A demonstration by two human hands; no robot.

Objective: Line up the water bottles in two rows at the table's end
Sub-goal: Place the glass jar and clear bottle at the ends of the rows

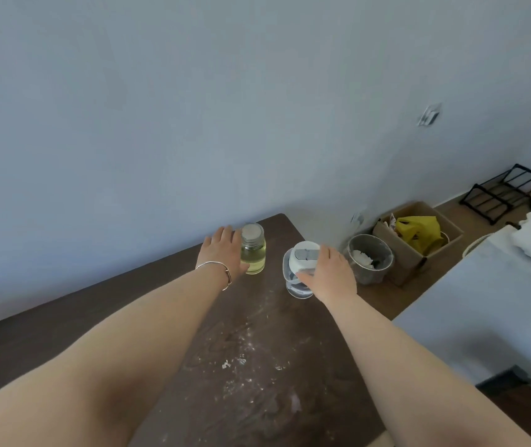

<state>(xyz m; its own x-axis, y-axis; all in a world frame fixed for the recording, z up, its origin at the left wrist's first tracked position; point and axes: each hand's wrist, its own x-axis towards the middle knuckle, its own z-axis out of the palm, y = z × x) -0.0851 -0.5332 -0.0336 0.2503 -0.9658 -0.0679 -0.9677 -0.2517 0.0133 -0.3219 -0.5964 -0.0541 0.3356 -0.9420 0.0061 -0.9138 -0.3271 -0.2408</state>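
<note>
Two bottles stand upright near the far end of the dark brown table (161, 301). The left one is a clear bottle with yellowish liquid and a silver cap (253, 250). My left hand (222, 250), with a thin bracelet at the wrist, wraps its left side. To the right stands a clear bottle with a white lid and grey latch (299, 269). My right hand (330, 274) grips it from the right, thumb across its front. Both bottles rest on the table, about a hand's width apart.
The table's far end meets a pale wall. Right of the table, on the floor, stand a clear bin (370, 259) and a cardboard box with a yellow bag (419, 233). A black rack (509, 191) lies farther back. A bed with white bedding (483, 301) is at right.
</note>
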